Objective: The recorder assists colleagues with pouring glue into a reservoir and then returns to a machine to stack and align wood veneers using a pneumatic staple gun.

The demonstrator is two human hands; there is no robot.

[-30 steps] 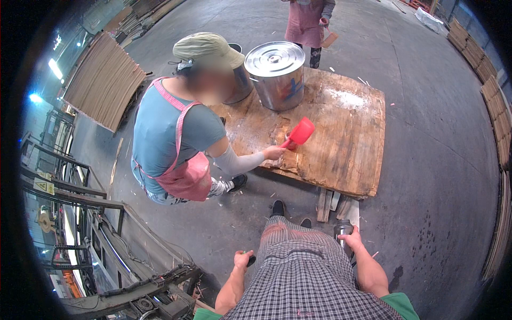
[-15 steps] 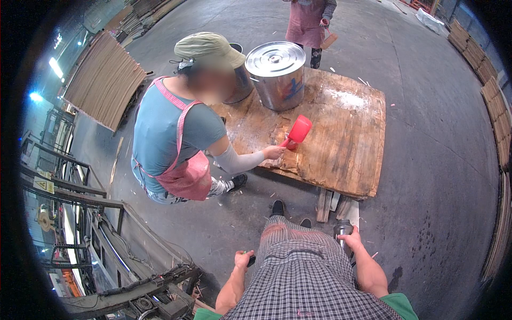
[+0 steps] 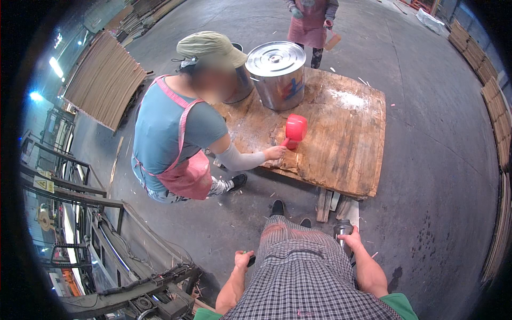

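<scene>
My right hand [image 3: 352, 237] is wrapped round a dark, metallic drinking bottle [image 3: 342, 229], held upright beside my checked apron [image 3: 298, 272]. On the other side of the apron, my left hand [image 3: 243, 259] is closed, with a small dark thing [image 3: 251, 261] showing at its fingers; its kind is unclear. In front of me, a co-worker's hand [image 3: 274, 153] grips a red plastic dipper [image 3: 296, 128] over the wooden board table [image 3: 341, 144]. Two metal drums stand on that table; the nearer one [image 3: 276, 80] has a shiny lid.
The co-worker in a pink apron [image 3: 186, 176] stands at the table's left side. Another person [image 3: 308, 26] stands beyond it, holding a brush-like tool [image 3: 333, 41]. Machine frames [image 3: 101, 256] lie at my left. Stacked boards [image 3: 104, 80] stand farther back on the left.
The co-worker's red dipper has turned and shifted slightly left. The far person has shifted a little, and a gloved hand now shows. My own hands have stayed in place.
</scene>
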